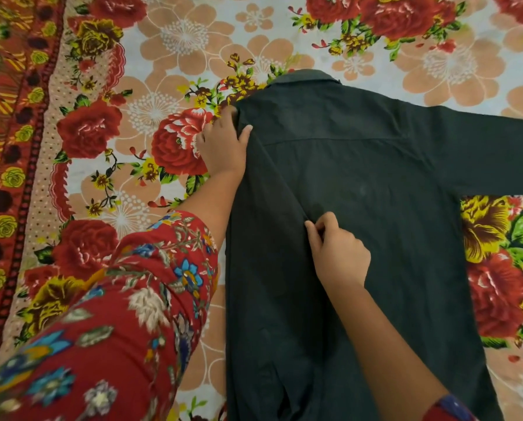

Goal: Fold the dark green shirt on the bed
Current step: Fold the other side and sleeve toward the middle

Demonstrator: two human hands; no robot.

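Note:
The dark green shirt (375, 208) lies back-up on the bed, collar toward the far side. Its left side is folded inward, with that sleeve lying down the body. The right sleeve stretches out flat to the right edge of view. My left hand (223, 147) grips the folded left shoulder, thumb on top of the cloth and fingers at the edge. My right hand (336, 250) pinches the edge of the folded-in sleeve near the middle of the shirt's back.
A floral bedsheet (150, 86) with red roses and peach flowers covers the bed all around the shirt. A red patterned border (14, 147) runs down the left side. My red flowered sleeve (126, 299) crosses the lower left.

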